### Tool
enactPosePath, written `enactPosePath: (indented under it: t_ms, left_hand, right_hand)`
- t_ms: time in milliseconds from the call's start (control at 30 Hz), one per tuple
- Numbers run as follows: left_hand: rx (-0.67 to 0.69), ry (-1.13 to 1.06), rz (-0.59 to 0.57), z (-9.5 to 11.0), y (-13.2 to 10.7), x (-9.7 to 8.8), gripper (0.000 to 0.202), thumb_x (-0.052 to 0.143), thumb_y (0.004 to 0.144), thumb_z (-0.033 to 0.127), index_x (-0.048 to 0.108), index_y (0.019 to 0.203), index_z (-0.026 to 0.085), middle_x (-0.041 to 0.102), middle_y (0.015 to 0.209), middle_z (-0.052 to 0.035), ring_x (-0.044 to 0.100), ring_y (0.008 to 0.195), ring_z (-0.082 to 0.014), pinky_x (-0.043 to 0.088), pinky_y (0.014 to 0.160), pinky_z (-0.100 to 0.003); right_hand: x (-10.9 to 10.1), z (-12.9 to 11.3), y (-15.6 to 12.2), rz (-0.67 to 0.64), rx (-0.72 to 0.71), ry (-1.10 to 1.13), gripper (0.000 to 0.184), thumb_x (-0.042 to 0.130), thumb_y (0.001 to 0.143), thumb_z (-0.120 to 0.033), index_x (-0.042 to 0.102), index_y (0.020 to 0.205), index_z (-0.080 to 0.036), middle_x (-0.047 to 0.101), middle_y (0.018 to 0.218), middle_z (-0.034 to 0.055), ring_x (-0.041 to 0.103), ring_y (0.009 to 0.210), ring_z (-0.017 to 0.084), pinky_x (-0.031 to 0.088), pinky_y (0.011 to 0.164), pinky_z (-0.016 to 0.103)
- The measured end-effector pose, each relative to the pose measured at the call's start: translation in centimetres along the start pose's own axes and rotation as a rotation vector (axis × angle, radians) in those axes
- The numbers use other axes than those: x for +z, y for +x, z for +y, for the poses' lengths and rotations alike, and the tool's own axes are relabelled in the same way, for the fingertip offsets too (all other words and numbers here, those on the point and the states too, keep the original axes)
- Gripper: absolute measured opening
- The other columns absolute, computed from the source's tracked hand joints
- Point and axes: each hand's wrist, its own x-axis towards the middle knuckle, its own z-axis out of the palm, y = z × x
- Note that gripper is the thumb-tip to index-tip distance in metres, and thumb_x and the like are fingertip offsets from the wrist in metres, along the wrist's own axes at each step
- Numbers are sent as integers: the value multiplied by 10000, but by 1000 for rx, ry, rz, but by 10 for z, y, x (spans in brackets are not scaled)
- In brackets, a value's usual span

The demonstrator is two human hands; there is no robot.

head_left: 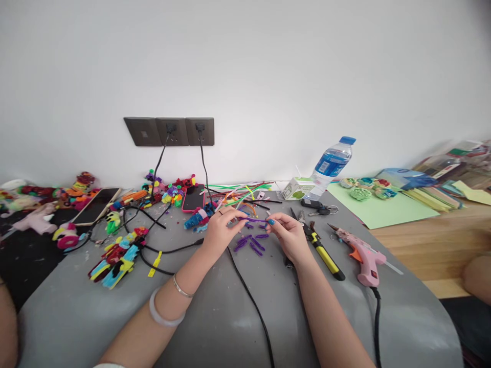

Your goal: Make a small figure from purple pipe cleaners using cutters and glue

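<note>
A short purple pipe cleaner is stretched between my two hands over the grey mat. My left hand pinches its left end, and the wrist carries two bangles. My right hand, with blue-painted nails, pinches its right end. Several cut purple pipe cleaner pieces lie on the mat just below my hands.
A pink glue gun and yellow-handled cutters lie to the right. A water bottle, small carton, keys and green paper sit behind. Colourful pipe cleaner figures, two phones and black cables crowd the left.
</note>
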Motion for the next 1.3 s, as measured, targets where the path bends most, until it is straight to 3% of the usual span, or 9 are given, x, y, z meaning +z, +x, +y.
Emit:
enactPosePath:
  t_ms: [233,433,1300]
  left_hand:
    - [-32,7,-3,0,0,0,84,623,899,229,703,893,202,707,827,-35,665,820,-175,541,776,-299]
    - [-126,12,-7,-1,-1,0,66,661,868,201,710,912,199,718,886,-30,620,661,-125,537,675,-260]
    - [-202,-13,-5,0,-1,2,99,654,858,169,708,936,198,729,899,-23,631,703,-134,516,696,-252]
  right_hand:
    - [0,0,-1,-11,6,13,334,819,657,-515,717,745,-209,669,607,10,592,564,147,507,601,287]
    - [2,-2,-1,-26,18,8,331,831,642,-505,727,740,-207,668,601,9,587,561,146,501,585,281]
    - [-1,3,-1,-78,8,-51,327,792,700,-505,712,774,-197,667,625,14,601,581,140,518,603,272]
